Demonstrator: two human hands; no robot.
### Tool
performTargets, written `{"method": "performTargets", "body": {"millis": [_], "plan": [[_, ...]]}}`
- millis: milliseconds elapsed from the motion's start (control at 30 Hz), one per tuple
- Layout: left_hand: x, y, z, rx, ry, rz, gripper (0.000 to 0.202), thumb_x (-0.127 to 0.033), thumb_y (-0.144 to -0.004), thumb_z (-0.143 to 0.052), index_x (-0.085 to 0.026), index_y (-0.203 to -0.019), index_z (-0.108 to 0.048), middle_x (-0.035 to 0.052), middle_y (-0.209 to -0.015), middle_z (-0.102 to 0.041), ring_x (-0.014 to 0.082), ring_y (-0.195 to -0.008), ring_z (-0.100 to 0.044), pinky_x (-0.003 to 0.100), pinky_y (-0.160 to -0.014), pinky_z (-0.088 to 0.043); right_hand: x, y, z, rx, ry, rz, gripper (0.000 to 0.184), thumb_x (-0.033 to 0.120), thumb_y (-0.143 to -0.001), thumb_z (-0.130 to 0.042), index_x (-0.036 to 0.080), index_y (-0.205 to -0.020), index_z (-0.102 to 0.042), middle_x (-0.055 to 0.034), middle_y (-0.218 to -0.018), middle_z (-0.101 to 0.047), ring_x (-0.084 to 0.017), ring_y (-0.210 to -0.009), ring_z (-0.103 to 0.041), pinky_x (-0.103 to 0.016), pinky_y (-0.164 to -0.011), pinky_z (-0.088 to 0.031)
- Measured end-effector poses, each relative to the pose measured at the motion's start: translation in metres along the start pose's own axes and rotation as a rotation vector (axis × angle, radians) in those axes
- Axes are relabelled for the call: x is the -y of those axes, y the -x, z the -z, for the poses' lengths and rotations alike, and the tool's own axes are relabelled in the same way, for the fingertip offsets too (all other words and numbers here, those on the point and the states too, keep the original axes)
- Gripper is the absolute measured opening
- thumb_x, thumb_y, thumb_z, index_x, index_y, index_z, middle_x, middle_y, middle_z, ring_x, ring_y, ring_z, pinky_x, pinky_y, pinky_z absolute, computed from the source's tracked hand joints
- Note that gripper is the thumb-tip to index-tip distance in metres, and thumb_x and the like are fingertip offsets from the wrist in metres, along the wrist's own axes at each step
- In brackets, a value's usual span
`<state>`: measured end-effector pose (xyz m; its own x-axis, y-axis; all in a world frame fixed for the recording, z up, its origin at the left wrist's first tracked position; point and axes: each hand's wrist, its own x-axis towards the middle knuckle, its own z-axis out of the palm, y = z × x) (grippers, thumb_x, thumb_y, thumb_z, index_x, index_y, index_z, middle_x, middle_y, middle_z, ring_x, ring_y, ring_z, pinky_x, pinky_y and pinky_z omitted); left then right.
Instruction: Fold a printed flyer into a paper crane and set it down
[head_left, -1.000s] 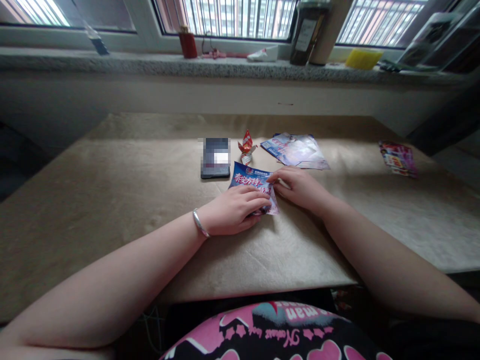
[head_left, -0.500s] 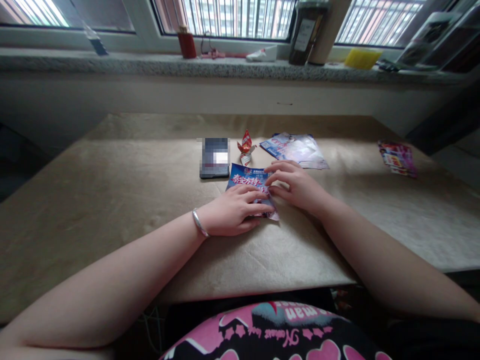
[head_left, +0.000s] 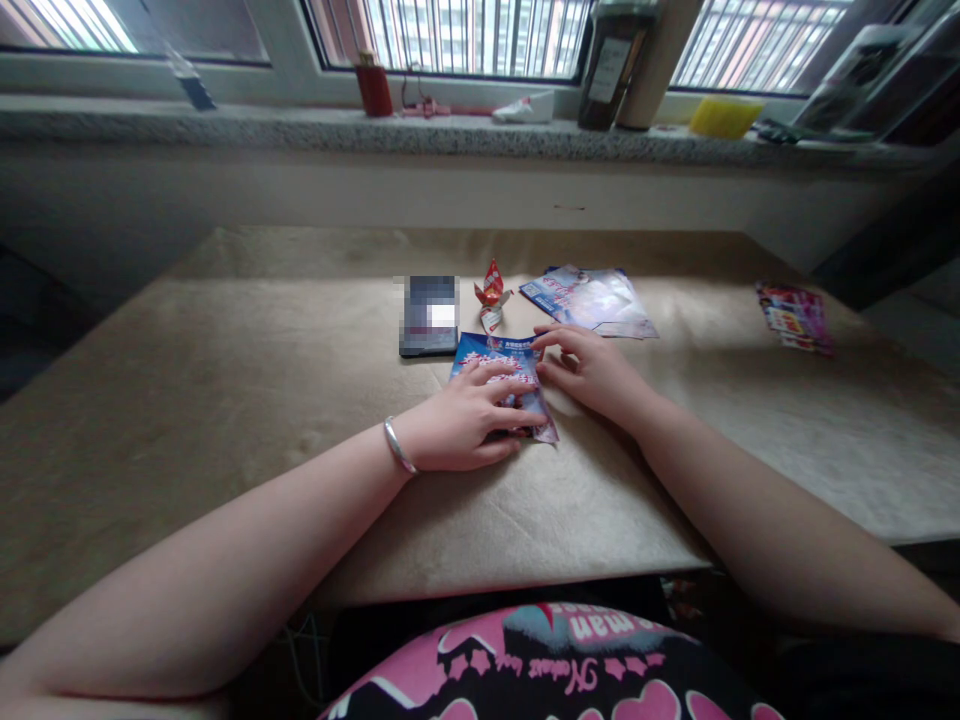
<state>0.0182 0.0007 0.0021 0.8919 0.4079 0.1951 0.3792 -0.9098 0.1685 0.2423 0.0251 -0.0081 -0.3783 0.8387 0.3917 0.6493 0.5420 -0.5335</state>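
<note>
paper with a glossy blue-and-pink print [head_left: 496,354] lies between the near and far edges of the tan, faintly creased table [head_left: 225,380], its lower corner lifting slightly. the bare left hand [head_left: 471,422] rests over it, fingers spread and loose, gripping nothing, seemingly to stop the slick sheet sliding. the bare right hand [head_left: 591,370] curls at the sheet's right border, fingertips touching; whether they pinch it, i cannot tell. toward the far edge, seemingly set back to free working room, stand a pointed red folded figure [head_left: 491,297], a flat black rectangular device [head_left: 429,349] and a smooth fanned stack of pale-blue printed sheets [head_left: 596,300]. small pink-and-red glossy slips [head_left: 796,318] lie near the right edge.
</note>
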Motion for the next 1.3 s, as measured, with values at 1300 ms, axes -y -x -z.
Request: {"method": "performTargets", "body": {"millis": [1300], "plan": [[-0.002,-0.001,0.002,0.074,-0.032,0.040,0.039,-0.038,-0.089,-0.049,-0.031,-0.127,-0.052,0.0062,-0.134,-0.049,0.0284,-0.125,-0.039,0.056,-0.107,-0.023,-0.001,-0.011,-0.018,-0.117,-0.624,-0.369,0.035,0.032,-0.070,-0.068,0.022,-0.102,-0.056,0.0033,-0.067,-0.057,-0.011,-0.053,-0.051,-0.026,-0.051,-0.043]]}}
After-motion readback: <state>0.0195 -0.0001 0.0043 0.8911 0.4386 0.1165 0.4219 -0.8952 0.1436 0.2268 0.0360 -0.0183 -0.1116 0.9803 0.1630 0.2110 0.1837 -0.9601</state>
